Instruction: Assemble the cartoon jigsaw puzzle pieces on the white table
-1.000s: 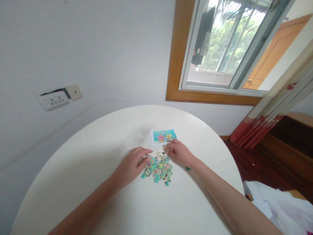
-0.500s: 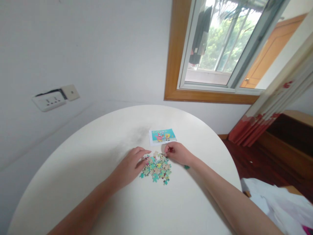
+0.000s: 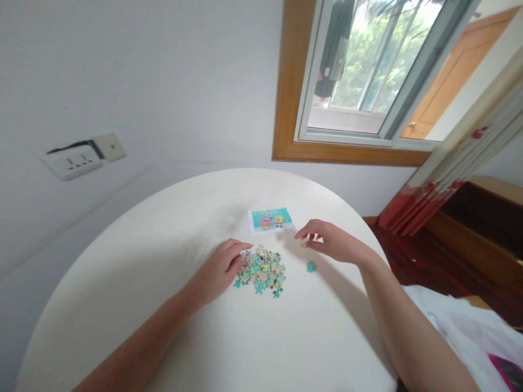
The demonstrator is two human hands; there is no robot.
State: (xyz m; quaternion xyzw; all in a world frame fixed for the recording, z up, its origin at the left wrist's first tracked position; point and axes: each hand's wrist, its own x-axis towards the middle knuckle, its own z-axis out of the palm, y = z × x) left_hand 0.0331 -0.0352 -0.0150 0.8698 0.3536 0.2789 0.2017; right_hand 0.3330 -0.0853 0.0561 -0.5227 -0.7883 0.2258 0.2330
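- In the head view, which is the only one, a loose pile of puzzle pieces (image 3: 263, 276) lies near the middle of a white round table (image 3: 261, 345), between the two hands.
- The left hand (image 3: 223, 267) rests at the left edge of this pile. Its fingers are bent and the thumb is near to them. The fingertips partly cover some pieces, so I cannot tell if it grips one or only touches them.
- The right hand (image 3: 332, 241) is above the table, to the right of the pile and well apart from it. Its thumb and fingers stand apart, a gap shows between them, and I see no piece held there.
- One single piece (image 3: 311, 267), of green-blue colour, lies on the table below the right hand, separate from the pile.
- Behind the pile lies a picture card (image 3: 271, 220) with two cartoon figures; neither hand seems to touch it.
- About the progress, I judge it is quite early. One piece is set apart, while the other pieces which I can see are in the heap, overlapping and mixed. I cannot make out any two pieces joined together.
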